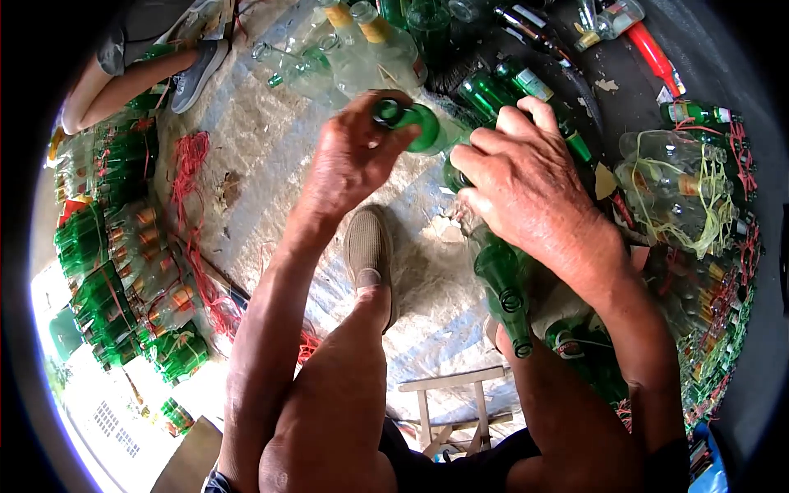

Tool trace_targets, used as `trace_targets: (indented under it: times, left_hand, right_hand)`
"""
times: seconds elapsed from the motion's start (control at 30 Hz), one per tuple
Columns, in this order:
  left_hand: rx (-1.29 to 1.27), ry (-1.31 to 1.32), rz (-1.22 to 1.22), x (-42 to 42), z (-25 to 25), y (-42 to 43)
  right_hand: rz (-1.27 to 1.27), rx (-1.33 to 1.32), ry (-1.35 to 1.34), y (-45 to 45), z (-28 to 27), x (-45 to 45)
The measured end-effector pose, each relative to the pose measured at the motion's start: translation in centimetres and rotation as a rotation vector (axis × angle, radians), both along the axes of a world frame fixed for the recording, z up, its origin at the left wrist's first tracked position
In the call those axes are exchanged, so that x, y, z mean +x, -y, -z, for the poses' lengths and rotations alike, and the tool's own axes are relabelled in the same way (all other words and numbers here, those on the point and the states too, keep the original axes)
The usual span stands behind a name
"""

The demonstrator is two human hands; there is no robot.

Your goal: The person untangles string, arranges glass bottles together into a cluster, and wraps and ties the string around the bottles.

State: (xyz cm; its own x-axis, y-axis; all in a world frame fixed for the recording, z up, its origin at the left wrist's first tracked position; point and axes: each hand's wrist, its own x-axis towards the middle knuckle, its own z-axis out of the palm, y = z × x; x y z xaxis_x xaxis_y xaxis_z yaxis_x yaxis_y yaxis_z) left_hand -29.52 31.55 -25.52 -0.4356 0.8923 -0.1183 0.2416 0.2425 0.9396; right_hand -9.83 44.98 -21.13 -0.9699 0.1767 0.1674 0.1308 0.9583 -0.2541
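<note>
My left hand (pixel 352 156) is closed around the neck of a green glass bottle (pixel 426 131), its mouth turned up towards me. To its right, my right hand (pixel 534 185) has its fingers curled over the top of another green bottle (pixel 454 175), most of which the hand hides. Just below that hand, several green bottles (pixel 498 267) stand close together by my right leg. Clear glass bottles (pixel 349 62) stand beyond my left hand. More green bottles (pixel 485 94) lie past my right fingers.
Tied bundles of green and clear bottles (pixel 107 271) are stacked at the left. Pink string (pixel 191 160) lies on the floor. A bundle of clear bottles (pixel 670 185) in pale string stands right. Another person's shoe (pixel 197 76) is at upper left. A wooden frame (pixel 452 382) lies near me.
</note>
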Motion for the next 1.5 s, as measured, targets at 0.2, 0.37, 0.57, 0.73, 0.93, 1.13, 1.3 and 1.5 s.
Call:
trace_targets:
  times: [0.2, 0.37, 0.57, 0.73, 0.93, 1.13, 1.3, 1.5]
  left_hand:
    - [-0.018, -0.086, -0.219, -1.1, -1.2, 5.5]
    - [-0.026, -0.114, -0.324, -2.4, -0.9, 8.8]
    - [-0.034, -0.137, -0.38, -4.1, -0.1, 10.2]
    - [-0.043, -0.153, -0.399, -4.6, 1.0, 11.4]
    - [-0.024, -0.09, -0.425, -4.8, 1.6, 12.3]
    - [-0.011, -0.106, -0.417, -4.0, 0.8, 12.3]
    - [0.017, -0.125, -0.382, -3.6, 0.2, 11.7]
    - [-0.024, -0.086, -0.409, -3.6, 1.1, 12.3]
  right_hand:
    - [-0.022, -0.079, -0.037, -0.1, 0.2, -0.3]
    - [-0.012, -0.088, -0.011, 0.0, 0.2, -0.4]
    - [-0.019, -0.071, 0.018, -0.1, 0.1, -0.4]
    - [-0.037, -0.04, 0.004, 0.2, 0.0, -0.8]
    - [-0.051, -0.023, -0.015, 0.5, -0.1, -1.7]
    - [-0.065, -0.021, -0.015, 0.9, -0.8, -3.1]
    - [-0.101, -0.063, -0.102, 1.6, -0.7, -5.2]
    - [-0.137, -0.098, -0.206, 2.8, 1.1, -8.0]
